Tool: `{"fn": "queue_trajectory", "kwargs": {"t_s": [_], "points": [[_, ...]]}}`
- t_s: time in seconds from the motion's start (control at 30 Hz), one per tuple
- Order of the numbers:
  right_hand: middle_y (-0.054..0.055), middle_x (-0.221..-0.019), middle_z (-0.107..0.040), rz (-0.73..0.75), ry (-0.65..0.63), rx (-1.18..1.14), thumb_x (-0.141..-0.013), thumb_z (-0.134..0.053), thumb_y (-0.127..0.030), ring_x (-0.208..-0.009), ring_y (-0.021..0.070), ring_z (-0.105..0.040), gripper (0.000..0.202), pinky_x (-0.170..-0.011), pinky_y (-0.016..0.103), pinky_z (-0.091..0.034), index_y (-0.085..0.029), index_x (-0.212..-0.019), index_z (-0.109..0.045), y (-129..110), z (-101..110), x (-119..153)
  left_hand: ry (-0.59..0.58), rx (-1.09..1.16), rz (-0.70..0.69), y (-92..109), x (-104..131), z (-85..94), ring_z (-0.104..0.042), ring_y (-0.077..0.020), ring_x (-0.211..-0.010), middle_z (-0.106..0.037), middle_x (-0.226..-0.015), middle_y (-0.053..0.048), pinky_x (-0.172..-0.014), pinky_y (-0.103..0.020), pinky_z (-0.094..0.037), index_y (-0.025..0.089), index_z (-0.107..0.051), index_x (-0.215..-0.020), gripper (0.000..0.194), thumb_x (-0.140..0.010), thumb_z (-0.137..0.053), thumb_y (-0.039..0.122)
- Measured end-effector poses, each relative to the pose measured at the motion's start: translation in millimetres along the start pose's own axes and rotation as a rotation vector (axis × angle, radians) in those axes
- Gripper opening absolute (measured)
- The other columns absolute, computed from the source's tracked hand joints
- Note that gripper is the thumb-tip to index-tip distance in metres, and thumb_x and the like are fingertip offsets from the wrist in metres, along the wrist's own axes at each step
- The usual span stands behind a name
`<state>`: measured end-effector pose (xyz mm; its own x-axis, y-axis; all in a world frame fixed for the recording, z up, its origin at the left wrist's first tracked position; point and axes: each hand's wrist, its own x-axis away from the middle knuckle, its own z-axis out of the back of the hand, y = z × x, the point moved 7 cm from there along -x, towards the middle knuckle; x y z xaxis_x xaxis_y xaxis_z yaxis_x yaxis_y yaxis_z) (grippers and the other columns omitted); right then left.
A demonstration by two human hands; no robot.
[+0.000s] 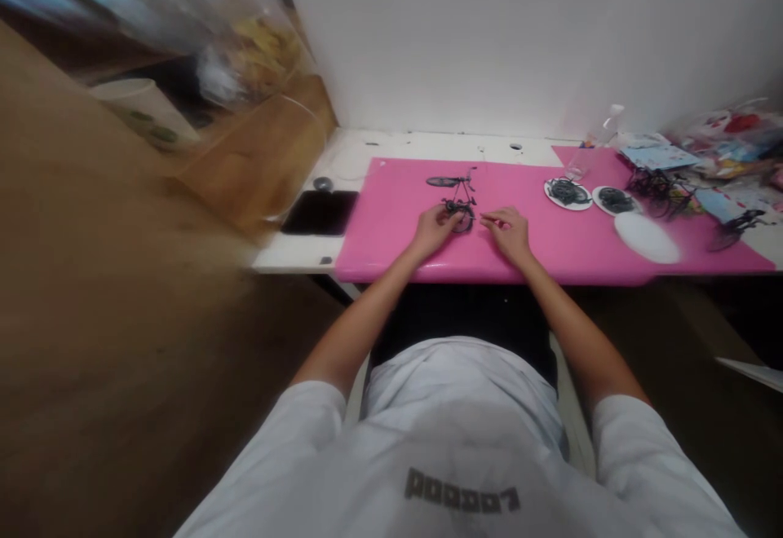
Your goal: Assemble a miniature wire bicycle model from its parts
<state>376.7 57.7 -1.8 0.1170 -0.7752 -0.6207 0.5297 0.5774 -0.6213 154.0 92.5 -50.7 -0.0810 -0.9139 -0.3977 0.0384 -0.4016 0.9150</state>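
Observation:
A small black model bicycle lies on the pink mat in front of me, with one wheel toward me and the handlebar and other wheel pointing away. My left hand is closed on the near wheel from the left, fingers at its rim and hub. Just right of that wheel, apart from it, my right hand has thumb and fingers pinched together. Whatever small piece is in that pinch, if any, is too small to make out.
Two white plates of dark small parts stand to the right, beside a white oval lid or plate. More model bicycles, a clear bottle and plastic bags crowd the right end. A black phone or tablet lies left.

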Motion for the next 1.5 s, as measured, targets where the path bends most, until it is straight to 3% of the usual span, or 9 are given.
{"fn": "queue_trajectory", "kwargs": {"t_s": [0.17, 0.4, 1.03, 1.33, 1.5], "points": [[0.009, -0.099, -0.079, 0.043, -0.085, 0.066, -0.107, -0.065, -0.039, -0.098, 0.0308, -0.067, 0.022, -0.1, 0.054, -0.056, -0.027, -0.096, -0.08, 1, -13, 4, -0.007, -0.058, -0.026, 3, 3, -0.1, -0.077, -0.0184, -0.086, -0.086, -0.106, -0.013, -0.077, -0.028, -0.058, 0.016, -0.084, -0.118, 0.037, -0.099, -0.082, 0.048], [0.013, -0.111, -0.073, 0.16, -0.236, 0.159, -0.116, -0.048, -0.045, -0.111, 0.0349, -0.063, 0.028, -0.109, 0.058, -0.051, -0.029, -0.102, -0.066, -6, -31, 8, -0.009, -0.079, -0.024, 10, 5, -0.3, -0.076, -0.019, -0.081, -0.085, -0.098, -0.011, -0.073, -0.029, -0.058, 0.016, -0.083, -0.115, 0.037, -0.1, -0.081, 0.05], [0.015, -0.118, -0.071, 0.158, -0.188, 0.216, -0.117, -0.045, -0.051, -0.118, 0.0387, -0.062, 0.036, -0.112, 0.064, -0.051, -0.029, -0.109, -0.072, -8, -28, 9, -0.081, 0.027, -0.001, 18, 9, -8.8, -0.081, -0.0204, -0.093, -0.087, -0.113, -0.015, -0.085, -0.032, -0.064, 0.015, -0.083, -0.118, 0.036, -0.099, -0.083, 0.045], [0.014, -0.117, -0.069, 0.179, -0.176, 0.244, -0.118, -0.044, -0.047, -0.117, 0.0376, -0.061, 0.034, -0.111, 0.064, -0.053, -0.028, -0.11, -0.071, -8, -28, 10, -0.094, 0.082, 0.017, 9, 6, -11.1, -0.083, -0.0208, -0.099, -0.086, -0.118, -0.017, -0.091, -0.034, -0.067, 0.015, -0.083, -0.12, 0.038, -0.097, -0.085, 0.046], [0.014, -0.117, -0.068, 0.141, -0.181, 0.235, -0.115, -0.05, -0.041, -0.117, 0.0385, -0.06, 0.027, -0.113, 0.067, -0.052, -0.029, -0.113, -0.074, -8, -29, 10, -0.172, 0.164, 0.094, 1, 3, -11.1, -0.083, -0.0228, -0.101, -0.086, -0.117, -0.017, -0.095, -0.037, -0.068, 0.015, -0.082, -0.117, 0.046, -0.084, -0.098, 0.044]]}}
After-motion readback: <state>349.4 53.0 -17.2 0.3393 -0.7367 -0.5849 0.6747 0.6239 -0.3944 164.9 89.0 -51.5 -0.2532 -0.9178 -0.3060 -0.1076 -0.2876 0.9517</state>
